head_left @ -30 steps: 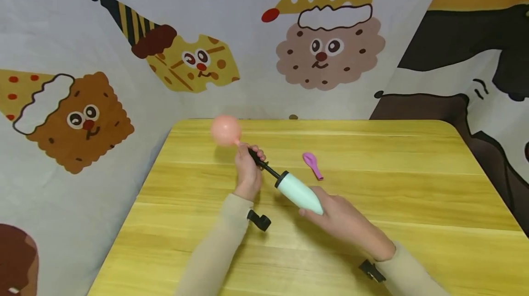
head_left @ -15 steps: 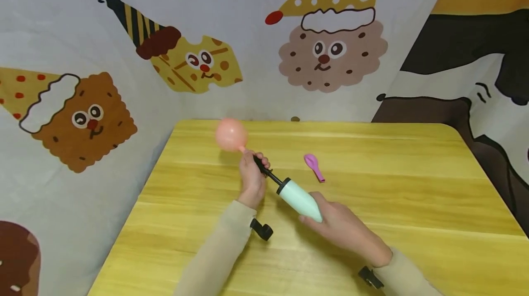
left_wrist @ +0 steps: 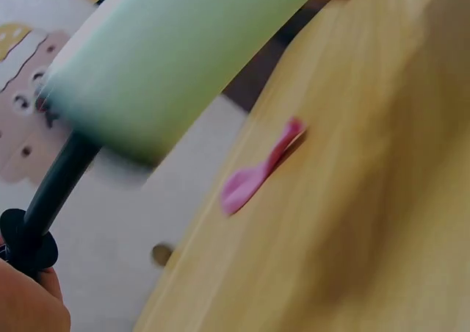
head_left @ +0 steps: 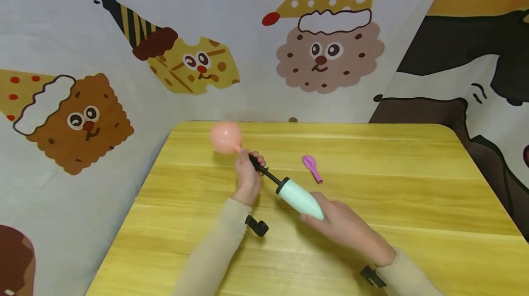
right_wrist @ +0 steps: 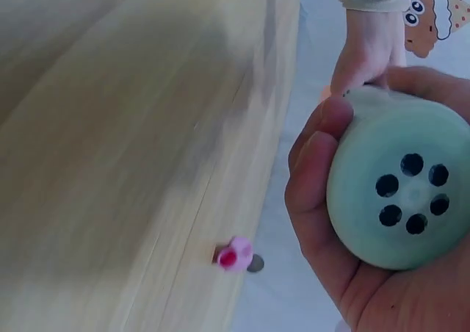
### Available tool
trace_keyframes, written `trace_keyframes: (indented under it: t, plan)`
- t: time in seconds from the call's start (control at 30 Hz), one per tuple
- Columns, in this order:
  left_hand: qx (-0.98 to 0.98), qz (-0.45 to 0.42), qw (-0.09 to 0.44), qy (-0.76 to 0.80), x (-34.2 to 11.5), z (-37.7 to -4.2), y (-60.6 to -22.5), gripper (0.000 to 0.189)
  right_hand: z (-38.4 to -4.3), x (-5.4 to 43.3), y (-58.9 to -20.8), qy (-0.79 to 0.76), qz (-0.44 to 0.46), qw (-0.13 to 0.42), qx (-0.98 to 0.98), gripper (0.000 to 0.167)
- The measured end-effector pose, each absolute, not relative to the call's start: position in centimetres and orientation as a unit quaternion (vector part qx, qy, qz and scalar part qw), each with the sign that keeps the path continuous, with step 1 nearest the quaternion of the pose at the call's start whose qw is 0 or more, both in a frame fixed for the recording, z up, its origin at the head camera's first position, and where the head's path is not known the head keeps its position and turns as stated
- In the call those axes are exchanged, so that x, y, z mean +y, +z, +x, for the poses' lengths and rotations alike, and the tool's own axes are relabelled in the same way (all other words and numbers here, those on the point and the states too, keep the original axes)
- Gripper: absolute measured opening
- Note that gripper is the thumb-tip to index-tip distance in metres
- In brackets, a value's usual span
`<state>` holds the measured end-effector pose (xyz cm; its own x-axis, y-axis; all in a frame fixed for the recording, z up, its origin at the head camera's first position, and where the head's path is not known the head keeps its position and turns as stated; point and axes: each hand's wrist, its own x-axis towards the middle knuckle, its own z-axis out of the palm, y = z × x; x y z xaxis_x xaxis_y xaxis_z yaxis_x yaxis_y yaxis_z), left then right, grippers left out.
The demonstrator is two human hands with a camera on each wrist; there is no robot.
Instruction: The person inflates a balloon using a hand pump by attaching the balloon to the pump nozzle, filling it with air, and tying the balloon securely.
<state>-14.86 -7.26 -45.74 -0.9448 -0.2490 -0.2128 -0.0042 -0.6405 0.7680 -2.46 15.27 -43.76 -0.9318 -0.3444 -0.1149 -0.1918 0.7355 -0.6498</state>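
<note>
A partly inflated peach balloon [head_left: 225, 137] sits on the nozzle end of a hand balloon pump, above the table's far left part. My left hand [head_left: 248, 174] grips the pump's black end and pinches the balloon's neck. My right hand [head_left: 343, 222] wraps around the mint-green pump barrel [head_left: 300, 198]; its vented round end [right_wrist: 411, 192] faces the right wrist camera. A stretch of black rod [left_wrist: 62, 178] shows between the left hand and the barrel. Beyond the barrel, a flat pink-purple balloon [head_left: 312, 169] lies on the table, touched by neither hand.
The yellow wood-grain table [head_left: 392, 195] has rounded far corners. Right behind it hangs a white cloth backdrop [head_left: 256, 80] printed with cartoon snacks. Each sleeve's cuff carries a black wrist mount [head_left: 257, 226].
The pump barrel has slid slightly along the rod, toward the left hand and then back. The peach balloon looks a little larger. Both hands keep their hold; the flat balloon lies unmoved.
</note>
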Motion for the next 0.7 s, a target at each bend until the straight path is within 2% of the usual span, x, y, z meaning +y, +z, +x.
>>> trace_keyframes:
  t: [0.1, 0.27, 0.7]
  plan:
    - [-0.42, 0.155, 0.087, -0.89, -8.7, -15.5, -45.4, 0.038, -1.8, 16.1, -43.5, -0.328, -0.153, 0.119, 0.925, 0.063]
    - [-0.425, 0.157, 0.085, -0.887, -9.2, -15.5, -45.1, 0.033, -1.4, 16.3, -43.5, -0.327, -0.163, 0.126, 0.922, 0.064]
    - [-0.423, 0.144, 0.058, -0.893, -5.5, -13.3, -45.5, 0.03, -3.5, 13.3, -43.6, -0.333, -0.147, 0.114, 0.924, 0.061]
